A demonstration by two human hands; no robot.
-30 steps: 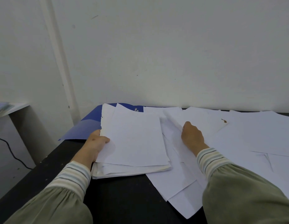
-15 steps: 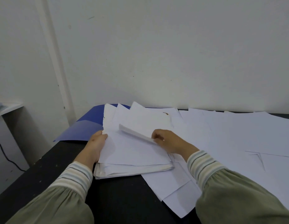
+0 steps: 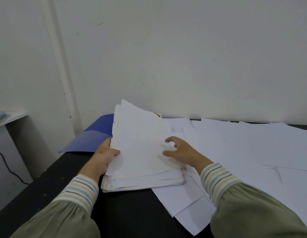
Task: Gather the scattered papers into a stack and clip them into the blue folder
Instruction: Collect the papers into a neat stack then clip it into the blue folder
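Many loose sheets (image 3: 252, 145) lie right of the stack (image 3: 142, 152), nearer the right hand (image 3: 181, 152), whose spread fingers (image 3: 170, 140) hover at its right edge. The left hand (image 3: 104, 155) grips its left side, long axis running toward the wall. The blue folder (image 3: 87, 141) lies behind-left on the bench (image 3: 132, 212)

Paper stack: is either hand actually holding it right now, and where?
The left hand grips the paper stack by its left edge, thumb on top. The right hand holds nothing; its spread fingers are over the top sheet.
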